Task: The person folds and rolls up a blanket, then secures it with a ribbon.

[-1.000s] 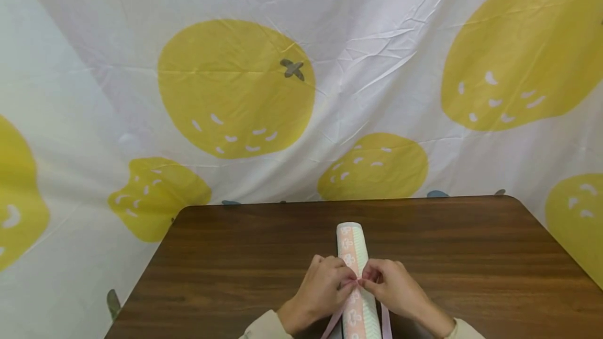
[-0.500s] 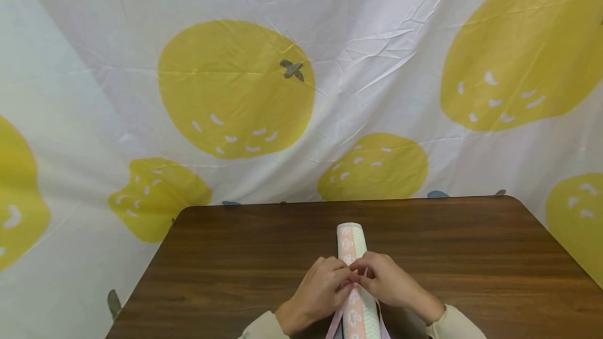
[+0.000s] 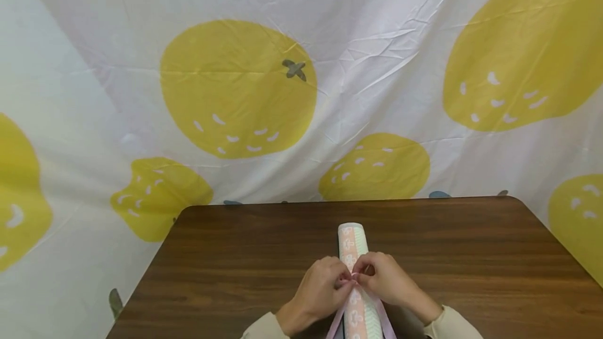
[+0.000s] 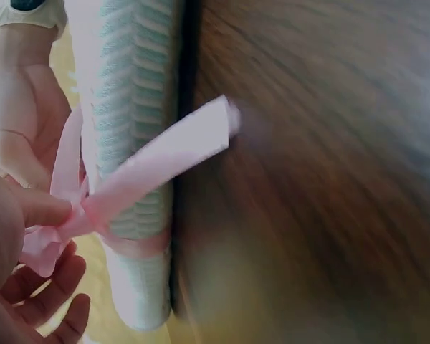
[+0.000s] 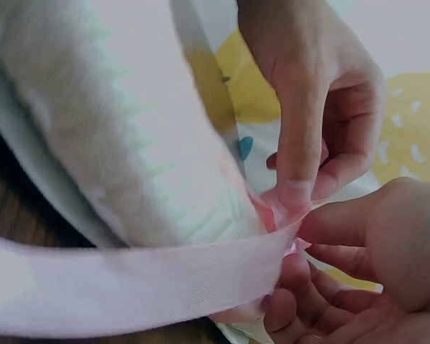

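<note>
A rolled-up cloth (image 3: 348, 239), peach with white motifs and a pale green chevron band, lies lengthwise on the table. Pink satin ribbon (image 4: 158, 158) wraps around it, gathered into a knot on top. At the knot, my left hand (image 3: 321, 284) pinches a small loop of ribbon between thumb and fingers. Facing it from the right side, my right hand (image 3: 391, 280) pinches the ribbon at the same spot, fingertips nearly meeting. One wide ribbon tail (image 5: 129, 287) crosses the near side of the roll in the right wrist view; tails hang down both sides in the head view.
The brown wood-grain table (image 3: 235, 255) extends to both sides of the roll, with rounded far corners. Behind it hangs a white cloth backdrop (image 3: 377, 88) printed with large yellow fruit.
My right hand has shifted slightly left and up, closer against the left hand at the knot. The right ribbon tail has moved with it. My left hand stays nearly in place.
</note>
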The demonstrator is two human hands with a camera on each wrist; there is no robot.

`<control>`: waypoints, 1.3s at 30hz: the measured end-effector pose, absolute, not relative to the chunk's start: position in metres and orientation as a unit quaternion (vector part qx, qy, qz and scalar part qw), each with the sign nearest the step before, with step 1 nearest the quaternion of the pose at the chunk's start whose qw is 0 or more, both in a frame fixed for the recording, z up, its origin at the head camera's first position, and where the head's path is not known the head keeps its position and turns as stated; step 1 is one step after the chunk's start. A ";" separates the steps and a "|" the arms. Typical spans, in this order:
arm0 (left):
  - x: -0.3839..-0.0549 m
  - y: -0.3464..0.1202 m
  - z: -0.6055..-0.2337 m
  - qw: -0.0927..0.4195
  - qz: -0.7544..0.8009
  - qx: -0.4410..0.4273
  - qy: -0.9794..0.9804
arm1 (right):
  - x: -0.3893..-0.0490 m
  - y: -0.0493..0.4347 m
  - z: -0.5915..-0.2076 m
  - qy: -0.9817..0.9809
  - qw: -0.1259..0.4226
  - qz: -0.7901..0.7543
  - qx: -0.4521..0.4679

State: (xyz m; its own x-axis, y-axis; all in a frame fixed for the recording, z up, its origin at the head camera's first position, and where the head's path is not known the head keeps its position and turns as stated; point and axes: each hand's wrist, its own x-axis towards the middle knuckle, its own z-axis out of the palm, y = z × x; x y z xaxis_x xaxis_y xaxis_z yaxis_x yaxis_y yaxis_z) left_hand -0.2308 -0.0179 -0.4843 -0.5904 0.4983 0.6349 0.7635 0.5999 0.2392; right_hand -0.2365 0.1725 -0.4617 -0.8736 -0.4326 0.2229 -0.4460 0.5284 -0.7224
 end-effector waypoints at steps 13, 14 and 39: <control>-0.229 -0.004 -0.474 0.198 -0.356 -0.267 -0.873 | -0.232 0.172 -0.461 -0.860 0.019 0.480 0.171; -0.229 -0.004 -0.474 0.195 -0.361 -0.261 -0.874 | -0.231 0.172 -0.461 -0.861 0.019 0.482 0.162; -0.234 -0.001 -0.484 0.253 -0.278 -0.303 -0.876 | -0.217 0.171 -0.468 -0.814 -0.010 0.578 0.053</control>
